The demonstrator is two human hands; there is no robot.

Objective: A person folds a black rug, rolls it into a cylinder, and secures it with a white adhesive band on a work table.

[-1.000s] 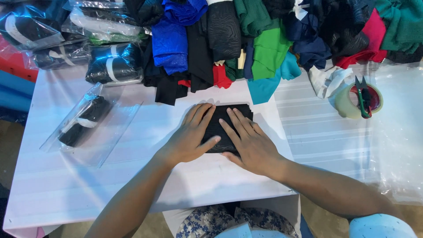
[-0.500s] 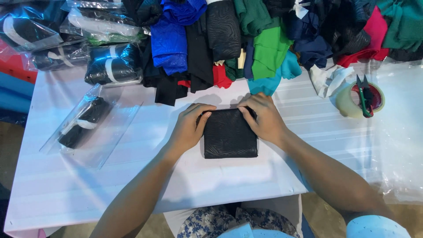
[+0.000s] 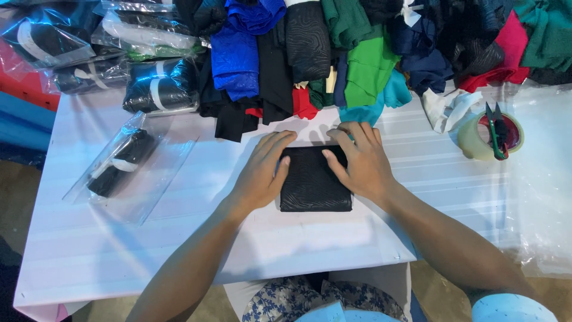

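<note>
**Both hands flat on a folded black cloth**

At the middle of the white table (image 3: 89, 238), close to the near edge, lies a folded black cloth (image 3: 314, 188), squared into a neat rectangle with a faint wavy texture. The left hand (image 3: 262, 173) rests open along its left side, fingers spread and pointing away from the person, thumb against the fabric's edge. The right hand (image 3: 357, 164) lies open on the cloth's upper right corner, palm down, fingers stretched past the far edge. Neither hand grips anything; both press flat.

Just beyond the hands, a heap of folded garments (image 3: 357, 59) in blue, black, green, red and teal crowds the table's far side. To the left, a clear plastic bag (image 3: 128, 167) holds a rolled dark item, well apart from the cloth. More bagged dark items (image 3: 158, 86) sit stacked at the far left corner. Off to the right stands a roll of tape (image 3: 476, 140) with small green-handled snips (image 3: 496, 128) resting across it.
</note>
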